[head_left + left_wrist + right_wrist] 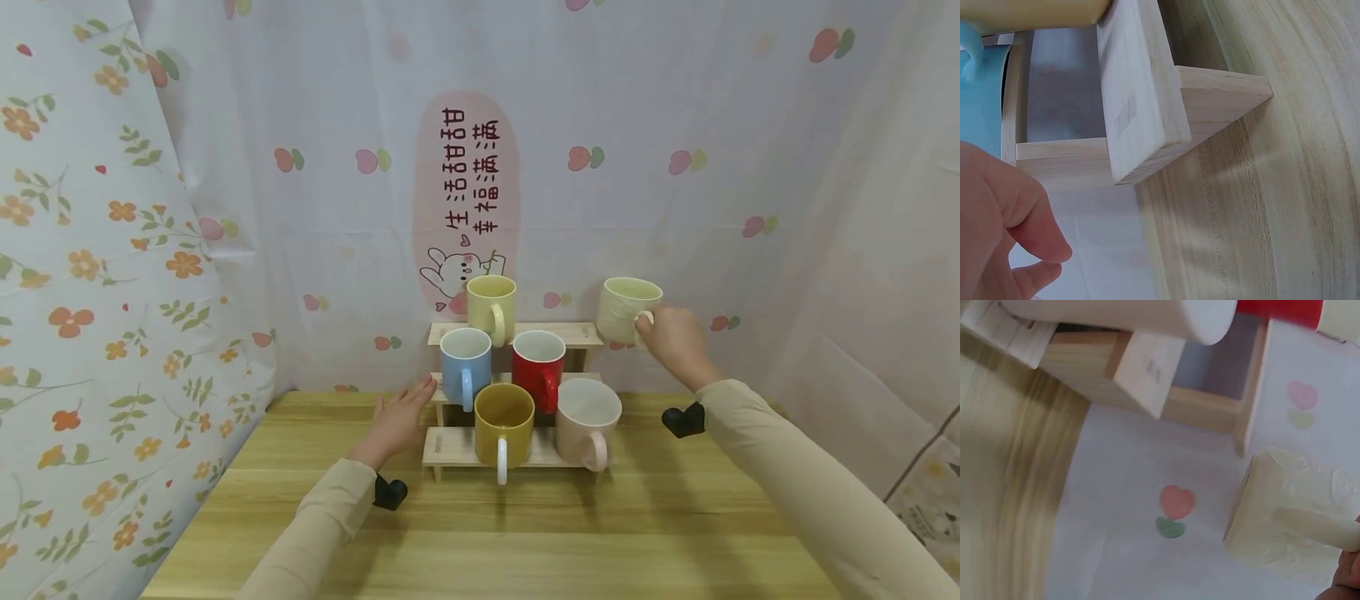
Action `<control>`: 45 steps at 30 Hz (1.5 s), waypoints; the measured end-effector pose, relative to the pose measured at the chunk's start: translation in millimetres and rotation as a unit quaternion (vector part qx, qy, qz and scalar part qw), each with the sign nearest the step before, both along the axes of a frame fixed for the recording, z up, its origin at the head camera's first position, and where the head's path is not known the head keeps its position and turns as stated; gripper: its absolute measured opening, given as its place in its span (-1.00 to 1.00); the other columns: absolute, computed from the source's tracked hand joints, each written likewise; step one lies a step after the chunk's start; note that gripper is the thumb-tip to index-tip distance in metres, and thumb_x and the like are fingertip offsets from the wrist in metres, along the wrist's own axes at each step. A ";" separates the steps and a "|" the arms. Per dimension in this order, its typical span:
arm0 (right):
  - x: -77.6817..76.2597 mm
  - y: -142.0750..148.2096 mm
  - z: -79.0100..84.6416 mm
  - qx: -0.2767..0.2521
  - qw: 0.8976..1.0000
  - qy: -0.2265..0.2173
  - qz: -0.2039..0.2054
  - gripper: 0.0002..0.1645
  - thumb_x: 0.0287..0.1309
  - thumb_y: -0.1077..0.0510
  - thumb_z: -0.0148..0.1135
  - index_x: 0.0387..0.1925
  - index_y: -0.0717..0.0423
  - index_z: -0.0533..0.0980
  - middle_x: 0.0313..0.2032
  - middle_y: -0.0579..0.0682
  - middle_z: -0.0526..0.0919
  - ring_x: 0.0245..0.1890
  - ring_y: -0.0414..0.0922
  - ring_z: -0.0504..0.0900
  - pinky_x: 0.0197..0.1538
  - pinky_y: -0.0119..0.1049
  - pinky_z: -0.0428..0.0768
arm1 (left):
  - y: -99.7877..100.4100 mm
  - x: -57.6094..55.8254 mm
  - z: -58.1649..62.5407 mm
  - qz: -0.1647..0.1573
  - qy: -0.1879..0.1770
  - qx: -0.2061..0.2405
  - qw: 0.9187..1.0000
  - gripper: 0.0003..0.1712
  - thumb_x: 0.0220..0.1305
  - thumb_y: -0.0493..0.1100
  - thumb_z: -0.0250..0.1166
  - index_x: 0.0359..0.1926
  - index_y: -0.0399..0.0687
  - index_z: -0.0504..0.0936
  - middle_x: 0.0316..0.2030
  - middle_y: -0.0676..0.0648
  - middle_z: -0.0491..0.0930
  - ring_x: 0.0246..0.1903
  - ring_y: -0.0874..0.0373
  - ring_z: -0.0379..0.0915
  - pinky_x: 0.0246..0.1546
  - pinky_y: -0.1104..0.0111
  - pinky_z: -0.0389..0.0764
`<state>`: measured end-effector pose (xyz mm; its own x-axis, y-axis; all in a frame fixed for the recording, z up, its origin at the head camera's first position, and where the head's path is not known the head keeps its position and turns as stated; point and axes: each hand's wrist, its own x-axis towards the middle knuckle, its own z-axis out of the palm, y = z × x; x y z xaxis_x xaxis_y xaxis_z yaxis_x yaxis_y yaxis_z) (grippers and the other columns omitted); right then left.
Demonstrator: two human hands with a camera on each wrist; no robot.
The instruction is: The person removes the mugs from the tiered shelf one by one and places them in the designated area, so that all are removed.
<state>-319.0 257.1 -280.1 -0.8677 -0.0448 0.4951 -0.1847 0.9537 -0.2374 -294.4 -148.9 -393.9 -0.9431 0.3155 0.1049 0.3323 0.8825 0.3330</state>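
My right hand [678, 343] grips the handle of a pale green mug [627, 310], held upright off the right end of the rack's top tier. In the right wrist view this mug [1297, 550] shows a raised pattern, and only the fingertips appear beside its handle. My left hand [401, 421] has its fingers extended, with fingertips right at the left end of the middle tier. A three-tier wooden rack [450, 447] stands between the hands. On it are a yellow mug [480, 310] on top, light blue [453, 375] and red [527, 379] mugs midway, mustard [491, 442] and pale pink [576, 442] mugs below.
The rack stands toward the back of a wood-grain table [480, 542]. Behind it hangs a white curtain [337, 275] with printed fruit, and a floral cloth [97, 292] hangs at the left. A dark heart-shaped piece [684, 421] sits by the right wrist, another [390, 492] by the left.
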 end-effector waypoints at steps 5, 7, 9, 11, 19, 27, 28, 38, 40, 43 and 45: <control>-3.7 8.1 -16.8 -0.001 1.000 0.004 -0.004 -0.60 0.22 0.19 -0.08 -0.74 0.14 0.26 -0.77 0.01 0.32 -0.74 -0.08 0.26 -0.66 -0.31 0.19 | -1.6 -1.9 -2.8 0.001 -0.009 -0.004 1.000 -0.10 0.14 -0.45 0.18 0.48 -0.01 0.08 0.49 -0.04 0.00 0.38 -0.31 0.02 0.26 -0.39 -0.19; -4.4 10.2 -23.1 -0.005 1.000 0.006 -0.006 -0.61 0.22 0.19 -0.07 -0.72 0.15 0.27 -0.77 0.02 0.33 -0.73 -0.06 0.28 -0.66 -0.29 0.20 | -2.0 -2.1 -3.5 0.000 -0.010 -0.004 1.000 -0.10 0.15 -0.44 0.19 0.48 -0.01 0.07 0.49 -0.04 0.00 0.39 -0.31 0.01 0.26 -0.39 -0.20; -5.0 11.6 -28.6 -0.004 1.000 0.011 -0.009 -0.62 0.22 0.19 -0.05 -0.72 0.15 0.27 -0.76 0.03 0.34 -0.73 -0.04 0.29 -0.65 -0.27 0.21 | -2.1 -2.4 -3.5 0.000 -0.010 0.000 1.000 -0.11 0.16 -0.42 0.19 0.48 -0.01 0.07 0.49 -0.03 0.00 0.39 -0.30 0.01 0.26 -0.40 -0.20; -5.7 12.3 -33.5 -0.001 1.000 0.013 -0.011 -0.62 0.22 0.18 -0.05 -0.71 0.15 0.27 -0.76 0.03 0.34 -0.72 -0.03 0.29 -0.64 -0.25 0.22 | -2.1 -3.0 -3.5 0.000 -0.008 0.002 1.000 -0.12 0.18 -0.39 0.20 0.49 0.00 0.06 0.49 -0.03 0.00 0.39 -0.30 0.01 0.25 -0.40 -0.20; -8.0 13.1 -55.8 0.001 1.000 -0.001 -0.015 -0.61 0.23 0.14 -0.05 -0.70 0.14 0.29 -0.76 0.00 0.35 -0.71 -0.04 0.31 -0.62 -0.23 0.26 | -0.5 -4.1 -2.0 0.001 -0.004 0.003 1.000 -0.12 0.18 -0.36 0.22 0.48 0.01 0.07 0.49 -0.02 -0.01 0.39 -0.28 0.02 0.25 -0.40 -0.17; -10.2 12.8 -74.6 0.003 1.000 -0.010 -0.012 -0.61 0.22 0.15 -0.05 -0.72 0.11 0.27 -0.76 0.00 0.33 -0.71 -0.03 0.31 -0.65 -0.23 0.27 | 0.6 -4.4 -2.7 0.003 -0.005 -0.002 1.000 -0.12 0.18 -0.36 0.22 0.48 0.01 0.07 0.49 -0.02 0.00 0.38 -0.27 0.04 0.25 -0.40 -0.14; -10.5 12.8 -76.0 0.006 1.000 -0.011 -0.012 -0.61 0.22 0.15 -0.04 -0.72 0.11 0.27 -0.76 0.00 0.33 -0.71 -0.03 0.31 -0.65 -0.21 0.28 | 0.6 -4.6 -2.7 0.004 -0.005 -0.002 1.000 -0.12 0.19 -0.35 0.23 0.48 0.01 0.07 0.49 -0.02 0.00 0.38 -0.27 0.05 0.25 -0.40 -0.14; -11.6 13.8 -94.0 0.008 0.999 -0.028 -0.020 -0.60 0.23 0.12 -0.03 -0.70 0.15 0.30 -0.73 0.05 0.37 -0.68 0.00 0.35 -0.62 -0.10 0.35 | 1.4 -5.8 -6.6 0.003 0.002 0.000 1.000 -0.12 0.19 -0.36 0.23 0.48 0.01 0.08 0.49 -0.02 0.01 0.37 -0.27 0.07 0.24 -0.40 -0.12; -11.5 13.5 -97.8 0.011 0.999 -0.024 -0.019 -0.60 0.23 0.13 -0.02 -0.71 0.14 0.30 -0.74 0.04 0.36 -0.69 -0.01 0.34 -0.63 -0.11 0.34 | 1.3 -5.9 -6.5 0.002 0.004 -0.002 1.000 -0.13 0.19 -0.39 0.20 0.48 0.00 0.08 0.48 -0.02 0.02 0.37 -0.27 0.08 0.24 -0.40 -0.11; -12.6 13.2 -105.4 0.014 1.000 -0.021 -0.017 -0.60 0.23 0.13 -0.01 -0.71 0.13 0.29 -0.74 0.01 0.34 -0.69 -0.03 0.32 -0.64 -0.15 0.31 | 1.1 -4.9 -4.9 0.004 0.005 -0.004 1.000 -0.13 0.19 -0.43 0.17 0.48 0.00 0.08 0.48 -0.04 0.02 0.37 -0.28 0.08 0.23 -0.41 -0.10; -13.5 12.7 -111.1 0.012 1.000 -0.019 -0.012 -0.62 0.24 0.13 0.00 -0.68 0.13 0.31 -0.75 0.00 0.33 -0.70 -0.03 0.31 -0.64 -0.18 0.29 | 0.8 -3.7 -3.6 0.006 0.002 -0.005 1.000 -0.13 0.19 -0.43 0.16 0.48 0.00 0.07 0.49 -0.04 0.01 0.37 -0.28 0.08 0.23 -0.41 -0.10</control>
<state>-332.5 269.8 -391.2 -0.8870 -0.0348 0.4604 -0.1521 0.9635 -0.2204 -298.1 -148.1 -397.5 -0.9467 0.3044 0.1051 0.3220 0.8898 0.3233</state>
